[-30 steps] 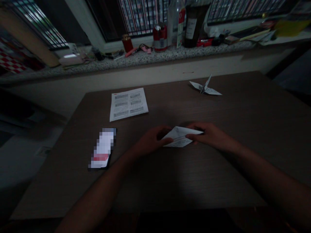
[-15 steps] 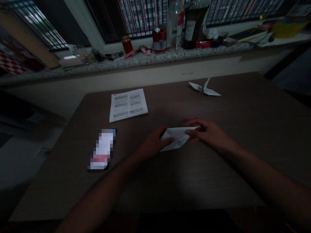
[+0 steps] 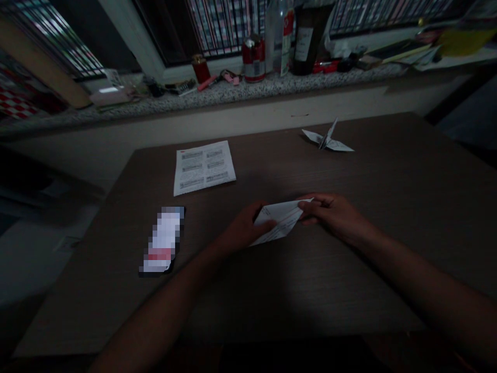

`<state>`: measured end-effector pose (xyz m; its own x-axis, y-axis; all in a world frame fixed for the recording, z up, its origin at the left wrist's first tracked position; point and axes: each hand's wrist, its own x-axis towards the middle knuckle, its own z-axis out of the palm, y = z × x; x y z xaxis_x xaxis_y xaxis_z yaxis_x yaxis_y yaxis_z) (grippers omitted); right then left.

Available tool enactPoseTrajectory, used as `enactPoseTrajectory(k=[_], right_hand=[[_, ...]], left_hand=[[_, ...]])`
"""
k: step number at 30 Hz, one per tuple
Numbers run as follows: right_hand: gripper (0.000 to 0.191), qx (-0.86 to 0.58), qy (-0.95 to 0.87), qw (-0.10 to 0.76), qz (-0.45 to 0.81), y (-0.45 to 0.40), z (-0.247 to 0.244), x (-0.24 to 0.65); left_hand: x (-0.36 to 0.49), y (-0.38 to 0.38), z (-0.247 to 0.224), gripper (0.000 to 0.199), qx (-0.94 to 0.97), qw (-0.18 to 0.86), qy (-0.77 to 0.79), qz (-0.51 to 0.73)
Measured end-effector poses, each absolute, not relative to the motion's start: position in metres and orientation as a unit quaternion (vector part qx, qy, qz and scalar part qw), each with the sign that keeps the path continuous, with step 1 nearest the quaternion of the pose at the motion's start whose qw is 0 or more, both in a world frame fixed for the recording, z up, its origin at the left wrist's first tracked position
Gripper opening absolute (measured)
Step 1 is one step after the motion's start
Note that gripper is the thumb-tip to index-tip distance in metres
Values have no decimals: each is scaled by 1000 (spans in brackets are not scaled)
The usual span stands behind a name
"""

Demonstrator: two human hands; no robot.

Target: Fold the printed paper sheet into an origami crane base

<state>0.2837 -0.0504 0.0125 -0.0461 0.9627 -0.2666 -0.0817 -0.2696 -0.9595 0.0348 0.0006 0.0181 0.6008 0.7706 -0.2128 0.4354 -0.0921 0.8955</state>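
A folded piece of white printed paper is held between both hands above the dark wooden table. My left hand grips its left end, with the thumb lying on top. At the right end, my right hand pinches the pointed corner between thumb and fingers. The fingers under the paper are partly hidden. A folded paper crane stands at the back right of the table, away from my hands.
A printed sheet lies at the back left of the table. Nearer to me on the left is a phone with a lit, blurred screen. Along the granite windowsill stand a red can, a clear bottle, a dark container and small items.
The right corner of the folded paper has risen slightly and moved a little left. My right thumb and fingers have closed on that corner, where they were looser before.
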Motion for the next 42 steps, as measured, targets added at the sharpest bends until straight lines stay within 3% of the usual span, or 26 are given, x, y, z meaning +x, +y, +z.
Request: enactPoseTrajectory(k=[31, 42], right_hand=[[31, -511, -404, 451, 610, -51, 19, 283], [43, -484, -421, 457, 616, -51, 21, 282]], left_hand=[[35, 0, 30, 41, 753, 460, 446, 147], [34, 0, 31, 40, 747, 468, 448, 149]])
